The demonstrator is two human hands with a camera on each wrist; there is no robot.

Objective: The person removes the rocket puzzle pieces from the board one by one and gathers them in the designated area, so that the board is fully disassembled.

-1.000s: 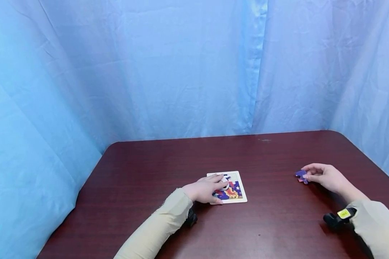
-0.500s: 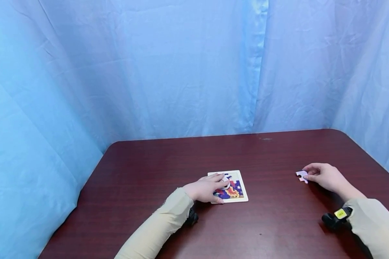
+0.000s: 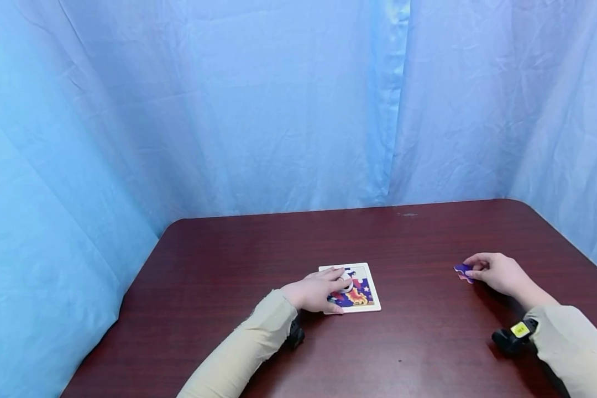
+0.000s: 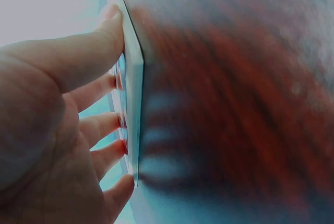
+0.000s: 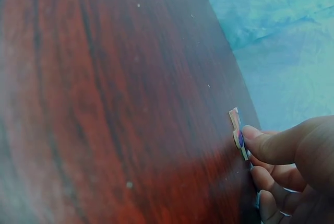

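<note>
A square jigsaw puzzle board [image 3: 374, 293] with a pale frame lies on the table, its colourful picture partly filled in. My left hand [image 3: 318, 290] rests over the board's left part, fingers spread, covering some of the picture. From the left wrist view, the thumb and fingertips of the left hand [image 4: 78, 104] touch the board's face near its edge. Off to the right, my right hand [image 3: 497, 272] pinches a purple puzzle piece [image 3: 462, 270] between thumb and fingers. The right wrist view shows that puzzle piece [image 5: 237, 132] nearly edge-on at the thumb tip.
The dark red-brown wooden table [image 3: 239, 249] has a rounded far edge. Blue curtains [image 3: 278, 110] hang behind it and at both sides. A black wrist camera [image 3: 509, 340] sits below the right forearm.
The puzzle piece in my right hand flashes pale half a second ago and shows purple again now, its tilt changed. The left hand keeps its place on the board.
</note>
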